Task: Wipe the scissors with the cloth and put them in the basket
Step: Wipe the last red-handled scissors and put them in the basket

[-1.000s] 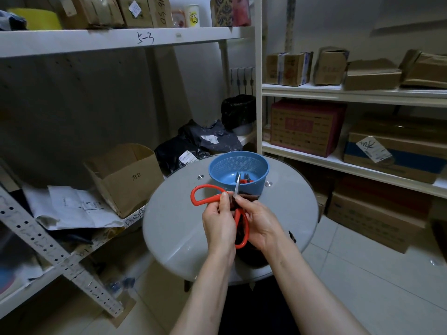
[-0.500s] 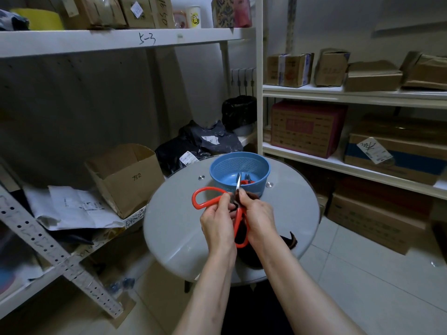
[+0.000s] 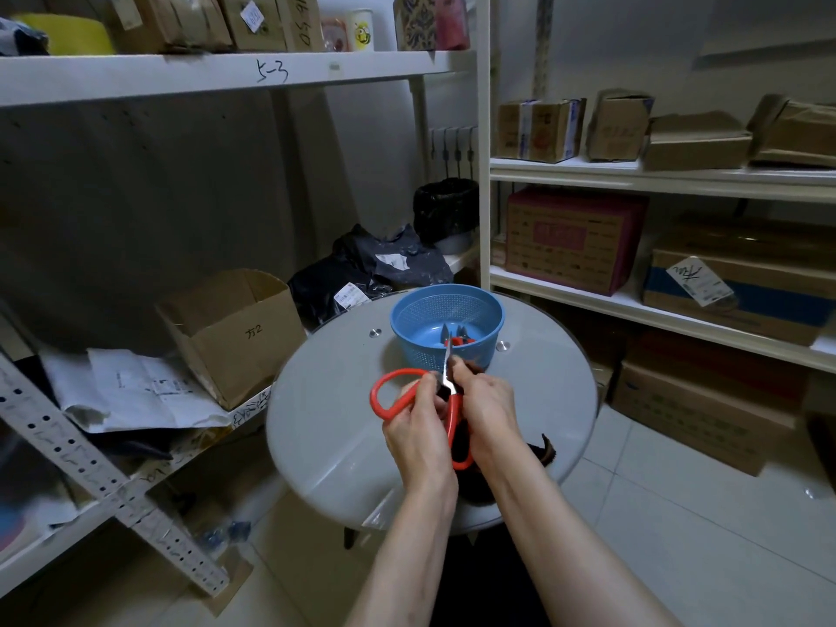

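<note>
Red scissors (image 3: 453,423) in left hand (image 3: 418,438), cloth (image 3: 540,452) in right hand (image 3: 486,409), near basket (image 3: 420,355)

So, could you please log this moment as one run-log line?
phase: wiping | left hand: holds red-handled scissors | right hand: presses dark cloth on blade | blue basket: behind hands on round table

You have one blue basket (image 3: 420,355), and it stands on one round table (image 3: 325,427). Just in front of the basket are your two hands, left (image 3: 418,438) and right (image 3: 491,411), with one pair of red-handled scissors (image 3: 453,418) and one dark cloth (image 3: 543,452). Inside the basket lies at least one smaller pair (image 3: 457,340); the exact number can't be told. Two metal studs flank the basket, one left (image 3: 375,333) and one right (image 3: 502,346). One open cardboard box (image 3: 235,337) sits well left of the basket.
</note>
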